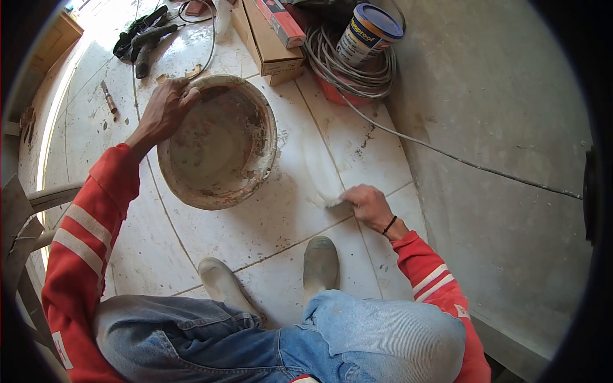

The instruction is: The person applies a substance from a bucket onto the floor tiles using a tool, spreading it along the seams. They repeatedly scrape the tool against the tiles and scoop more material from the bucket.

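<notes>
My left hand (pixel 169 105) is closed on the upper left rim of a round, mortar-crusted bucket (pixel 265 121). The bucket leans on the tiled floor, its mouth turned toward me, and a pale grey coating covers its inside. Off to the right, my right hand (pixel 369 205) is closed around a small flat tool with a whitish edge (pixel 333 202), held low at the tiles. Its grip is hidden in my fingers, so its exact kind does not show. A curved wet smear (pixel 313 169) runs over the tile up from that edge.
Beyond the bucket lie a power tool (pixel 145 48) with its cable and cardboard boxes (pixel 268 54). A labelled tub (pixel 367 35) stands among a coiled cable (pixel 319 54), whose end crosses to the right wall (pixel 498 96). My boots (pixel 320 262) are close below the bucket.
</notes>
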`<action>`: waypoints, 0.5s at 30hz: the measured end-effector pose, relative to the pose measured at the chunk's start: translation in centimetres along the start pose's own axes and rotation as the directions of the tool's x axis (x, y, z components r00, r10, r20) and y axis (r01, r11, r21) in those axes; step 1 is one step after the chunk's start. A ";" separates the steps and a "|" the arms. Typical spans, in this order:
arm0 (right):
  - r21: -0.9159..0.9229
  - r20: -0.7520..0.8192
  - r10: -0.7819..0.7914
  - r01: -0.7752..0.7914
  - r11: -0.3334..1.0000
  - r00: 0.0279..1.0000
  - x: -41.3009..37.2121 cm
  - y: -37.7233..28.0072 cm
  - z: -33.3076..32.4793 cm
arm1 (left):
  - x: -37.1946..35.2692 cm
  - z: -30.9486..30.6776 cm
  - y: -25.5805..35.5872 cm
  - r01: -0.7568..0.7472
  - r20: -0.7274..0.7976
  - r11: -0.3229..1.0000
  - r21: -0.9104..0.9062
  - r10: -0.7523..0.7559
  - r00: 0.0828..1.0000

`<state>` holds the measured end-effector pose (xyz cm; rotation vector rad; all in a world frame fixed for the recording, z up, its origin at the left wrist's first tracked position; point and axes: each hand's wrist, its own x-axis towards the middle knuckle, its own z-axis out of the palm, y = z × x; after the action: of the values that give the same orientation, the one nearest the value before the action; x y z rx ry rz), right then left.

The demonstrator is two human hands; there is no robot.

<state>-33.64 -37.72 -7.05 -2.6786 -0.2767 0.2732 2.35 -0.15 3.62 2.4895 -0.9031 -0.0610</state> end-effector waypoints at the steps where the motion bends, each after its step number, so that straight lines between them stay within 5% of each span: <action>1: 0.009 -0.122 0.071 -0.070 0.997 0.990 0.7 0.2 -0.5 | 0.0 0.3 0.1 0.000 0.001 1.000 -0.006 0.000 1.000; 3: 0.015 -0.317 0.151 -0.154 0.988 0.936 3.0 1.9 -1.1 | -0.1 0.4 0.2 -0.032 -0.034 0.998 0.046 0.034 0.999; 4: 0.022 -0.298 0.225 -0.229 0.973 0.928 4.9 2.5 -1.9 | -0.1 -0.6 2.0 0.039 0.072 0.999 0.008 -0.039 0.997; 6: -0.042 -0.276 0.212 -0.233 0.972 0.937 9.4 4.4 -3.2 | 0.1 -0.6 2.5 0.042 0.095 0.998 0.042 -0.046 0.994; 8: -0.062 -0.463 0.053 -0.092 0.994 0.885 13.5 6.9 -2.5 | 0.1 -0.4 2.3 0.065 0.110 0.995 0.077 -0.073 0.991; 12: -0.082 -0.292 0.218 -0.252 0.964 0.931 15.4 7.0 -3.5 | -0.9 0.5 1.7 -0.011 0.009 0.997 0.077 0.011 1.000; 14: -0.087 -0.392 0.011 -0.049 0.995 0.920 12.3 7.9 -1.0 | -1.1 0.3 2.0 -0.005 -0.015 0.998 0.068 0.006 1.000; 15: -0.113 -0.258 0.071 -0.103 0.988 0.963 9.9 6.3 -1.1 | -1.2 0.3 2.2 -0.017 -0.034 0.997 0.073 0.019 0.999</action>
<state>-22.88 -41.43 -10.33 -2.8155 -0.0991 -0.0649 0.03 -0.95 4.20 2.5408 -0.9290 0.0211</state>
